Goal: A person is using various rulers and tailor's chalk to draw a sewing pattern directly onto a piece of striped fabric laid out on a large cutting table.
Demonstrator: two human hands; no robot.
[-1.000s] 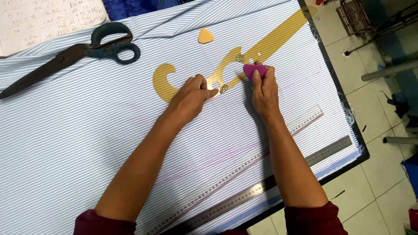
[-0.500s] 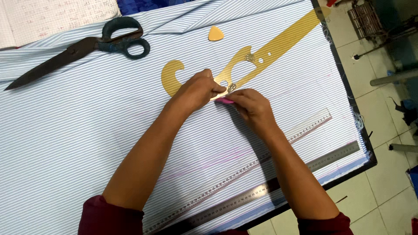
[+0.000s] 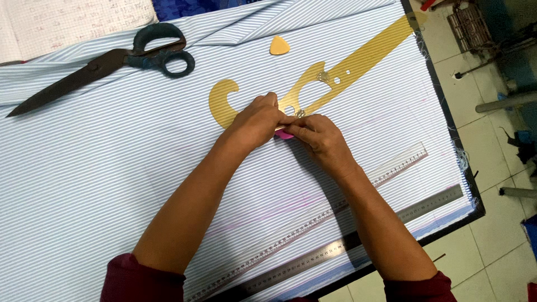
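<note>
Pinched pink chalk (image 3: 285, 134) in right hand (image 3: 319, 137) grip, left hand (image 3: 254, 120) flat on yellow curve ruler (image 3: 313, 84)

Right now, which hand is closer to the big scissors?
Left. The left hand presses the yellow curved ruler, below and right of the scissors. The right hand, holding pink chalk, sits farther right.

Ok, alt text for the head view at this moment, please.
Two bare hands meet on blue-and-white striped fabric: the left hand presses down a yellow curved ruler while the right hand holds a pink chalk piece at its edge. Large scissors, an orange chalk piece and two straight rulers also lie on the fabric.
</note>
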